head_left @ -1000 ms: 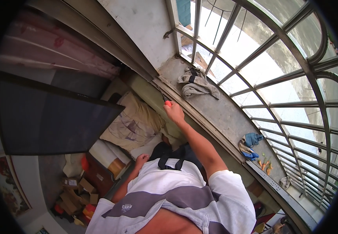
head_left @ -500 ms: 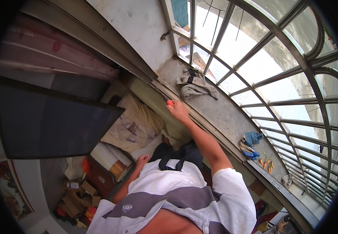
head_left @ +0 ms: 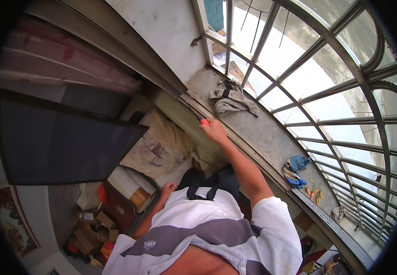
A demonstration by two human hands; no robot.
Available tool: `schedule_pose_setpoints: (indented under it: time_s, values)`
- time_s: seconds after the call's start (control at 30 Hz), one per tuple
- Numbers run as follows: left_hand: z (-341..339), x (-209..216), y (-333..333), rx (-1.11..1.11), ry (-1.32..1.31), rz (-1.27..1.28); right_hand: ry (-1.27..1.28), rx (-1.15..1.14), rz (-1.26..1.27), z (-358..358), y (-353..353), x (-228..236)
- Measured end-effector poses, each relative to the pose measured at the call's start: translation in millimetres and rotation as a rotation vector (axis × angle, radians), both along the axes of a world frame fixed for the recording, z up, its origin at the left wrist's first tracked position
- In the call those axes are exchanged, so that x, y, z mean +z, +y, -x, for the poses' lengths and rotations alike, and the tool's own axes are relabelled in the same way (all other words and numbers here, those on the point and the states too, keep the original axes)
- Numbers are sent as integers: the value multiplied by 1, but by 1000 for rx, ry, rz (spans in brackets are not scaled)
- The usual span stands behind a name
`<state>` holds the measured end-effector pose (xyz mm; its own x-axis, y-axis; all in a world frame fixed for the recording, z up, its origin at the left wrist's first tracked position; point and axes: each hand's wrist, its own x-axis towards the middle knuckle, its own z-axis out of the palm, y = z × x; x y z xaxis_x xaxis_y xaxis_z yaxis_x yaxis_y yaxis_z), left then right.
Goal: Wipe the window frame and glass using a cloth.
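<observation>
My right hand (head_left: 215,131) is closed around the red handle of a slim tool (head_left: 205,122), whose exact kind I cannot make out. Its dark, narrow end points up and left along the worn window track (head_left: 235,141). The arm reaches out over the inner side of the sill. Lower down, my left hand (head_left: 168,187) stays close to my waist beside the dark trousers (head_left: 226,179). Its fingers look curled in, with nothing visible in them. A crumpled grey cloth (head_left: 235,101) lies on the sill beyond the right hand.
Metal window bars (head_left: 301,101) curve along the right. Blue-and-grey gloves (head_left: 295,170) and several small orange carrot-like pieces (head_left: 316,195) lie on the sill. A large dark screen (head_left: 65,140) stands at left, near a patterned pillow (head_left: 159,146). Cardboard boxes (head_left: 88,236) are piled below.
My right hand, with the red-handled tool, has shifted slightly right and nearer along the track. The whole view has moved a little. My left hand keeps its place by my waist.
</observation>
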<state>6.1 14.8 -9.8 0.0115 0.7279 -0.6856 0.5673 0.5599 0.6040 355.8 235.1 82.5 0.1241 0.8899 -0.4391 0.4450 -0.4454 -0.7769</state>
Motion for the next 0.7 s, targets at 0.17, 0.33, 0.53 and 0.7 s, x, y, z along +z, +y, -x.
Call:
schedule_pose_setpoints:
  time_s: [0.17,0.33,0.53,0.7]
  values:
    - [-12,15,10,-45,15,8,64,111,237,-15,10,9]
    - [-12,8,9,-46,-1,-16,-171,-45,-169,11,1,-11]
    - [-3,2,6,-8,-70,10,131,74,250,-10,11,11]
    - [-11,5,10,0,-9,16,-80,-53,-178,16,1,-25]
